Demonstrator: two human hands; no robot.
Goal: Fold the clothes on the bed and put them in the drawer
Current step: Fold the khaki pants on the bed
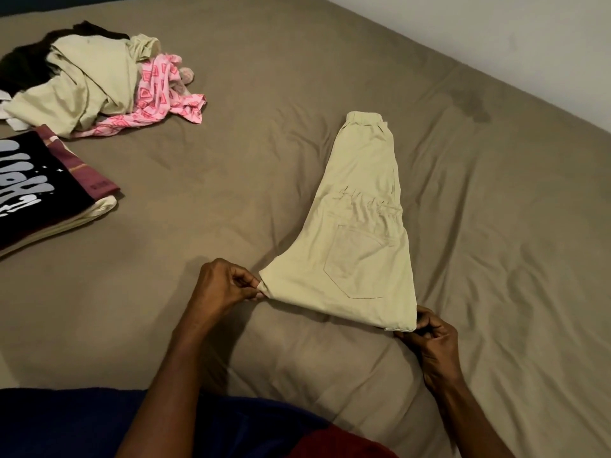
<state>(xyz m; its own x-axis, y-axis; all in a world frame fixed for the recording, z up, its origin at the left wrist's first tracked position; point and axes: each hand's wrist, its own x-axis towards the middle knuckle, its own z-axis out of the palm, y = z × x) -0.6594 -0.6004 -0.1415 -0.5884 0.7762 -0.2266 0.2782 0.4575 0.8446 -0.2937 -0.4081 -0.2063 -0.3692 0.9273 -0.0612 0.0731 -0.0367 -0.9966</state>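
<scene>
Here, khaki trousers (pixel 357 226) on bed (pixel 264 77)

— What covers the bed (pixel 297 77)?
— A creased brown sheet.
— What lies on it?
— Folded beige trousers (pixel 360 226) near the middle. A loose clothes heap (pixel 92 84) toward the far left corner. A stack of folded clothes (pixel 43 193) by the left edge.

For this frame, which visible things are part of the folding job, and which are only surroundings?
Part of the job:
- beige trousers, near corners pinched by left hand and right hand
- unfolded pile with pink patterned garment
- folded stack topped by black printed shirt

Surroundings:
- bed sheet
- wall
- dark stain on the sheet
</scene>
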